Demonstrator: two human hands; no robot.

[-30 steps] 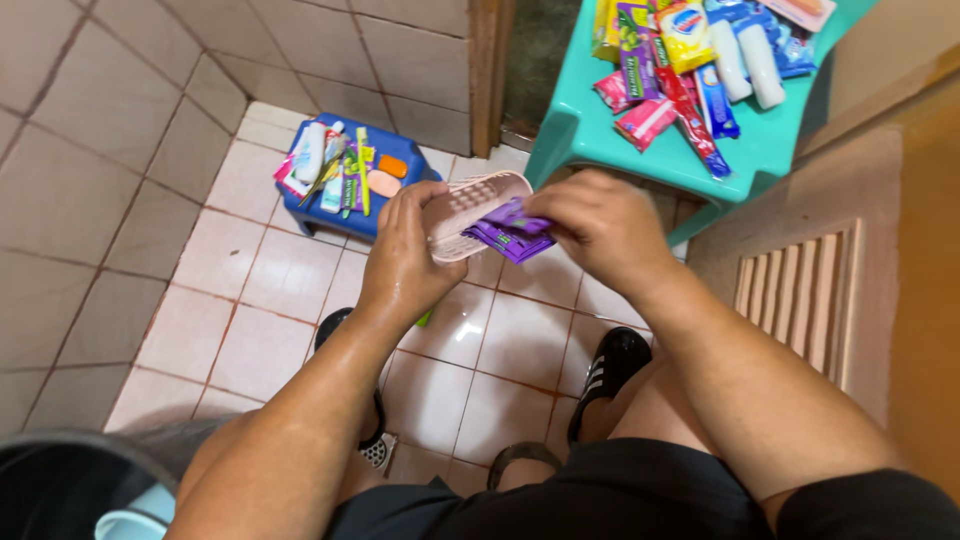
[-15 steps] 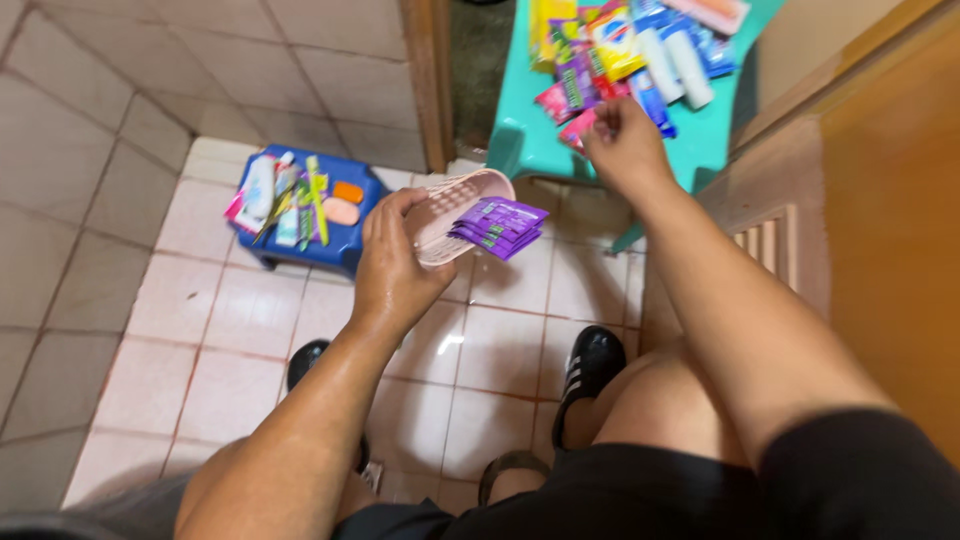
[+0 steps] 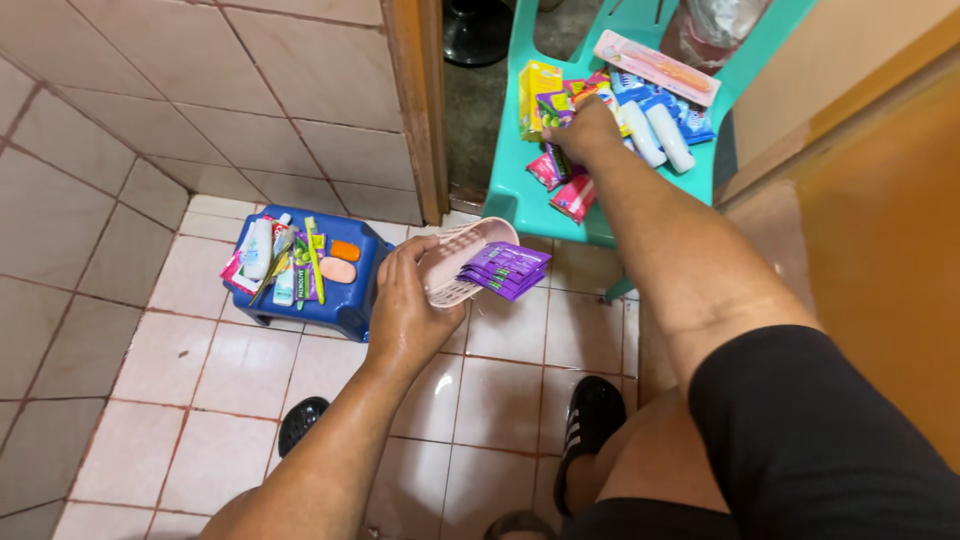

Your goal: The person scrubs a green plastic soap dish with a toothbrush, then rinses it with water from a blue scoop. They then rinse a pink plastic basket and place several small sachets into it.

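Note:
My left hand grips a small pink slotted basket tilted on its side, with several purple sachets sticking out of its mouth. My right hand reaches out to the seat of a teal plastic chair and rests on a pile of small packets there: pink sachets, a yellow box, white tubes and a long pink toothbrush pack. Whether the fingers have closed on a packet is hidden by the hand itself.
A blue plastic stool on the tiled floor carries tubes, a toothbrush and orange soap bars. A wooden door frame stands behind, an orange wall on the right. My black shoes rest on the pink tiles.
My right hand left the basket and reached up to the packets on the teal chair. My left hand keeps the basket with the purple sachets in about the same place.

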